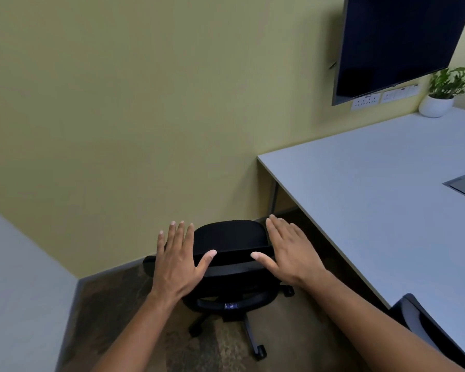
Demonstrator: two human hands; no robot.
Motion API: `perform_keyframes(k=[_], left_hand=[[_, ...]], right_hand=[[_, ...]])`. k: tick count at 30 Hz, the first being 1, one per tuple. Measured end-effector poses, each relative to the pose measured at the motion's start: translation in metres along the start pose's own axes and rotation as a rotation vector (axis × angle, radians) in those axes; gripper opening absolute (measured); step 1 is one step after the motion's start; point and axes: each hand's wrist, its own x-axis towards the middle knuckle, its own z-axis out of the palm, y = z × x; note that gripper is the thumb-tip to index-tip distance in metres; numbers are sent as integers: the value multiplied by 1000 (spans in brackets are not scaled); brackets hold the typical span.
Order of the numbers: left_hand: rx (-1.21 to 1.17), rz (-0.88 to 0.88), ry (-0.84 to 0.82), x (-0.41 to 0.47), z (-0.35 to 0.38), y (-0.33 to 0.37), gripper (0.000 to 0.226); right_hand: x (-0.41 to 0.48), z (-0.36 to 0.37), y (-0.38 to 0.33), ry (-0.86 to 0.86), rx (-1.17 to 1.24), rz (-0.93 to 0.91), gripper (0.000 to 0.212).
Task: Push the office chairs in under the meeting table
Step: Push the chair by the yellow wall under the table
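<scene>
Both our hands, left [176,264] & right [287,253], spread flat over the chair [230,237] back w/o grip, so a shove may swivel it away from the worktop [360,183] to our right.

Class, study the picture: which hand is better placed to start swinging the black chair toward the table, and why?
Probably the left hand: it is on the side of the office chair away from the meeting table, so pushing there sends it tableward. The right hand is on the table side.

Am seeing pale worktop [360,183] carrying white potted plant [438,102] at far corner; black office chair [230,253] standing on brown carpeted floor [113,304].
</scene>
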Motion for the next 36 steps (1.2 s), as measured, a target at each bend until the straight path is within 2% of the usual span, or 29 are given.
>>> perform_keyframes(k=[4,8,10,13,17,22,36], left_hand=[[-20,0,-33,7,8,-23,109],[-21,0,-164,2,24,-49,109],[-33,19,-175,-1,26,-54,109],[-35,52,-128,3,24,-54,100],[-38,83,-107,4,27,-48,87],[-49,99,-79,4,31,-48,79],[-107,236,-81,40,43,-41,76]], right_hand=[[27,14,-16,-59,2,-31,112],[36,34,-22,-183,6,-47,114],[35,40,-20,-213,-14,-34,117],[37,40,-20,-167,-71,-11,117],[30,40,-19,-137,-68,-19,93],[24,41,-21,-98,-22,-8,82],[3,50,-13,14,-20,131,75]])
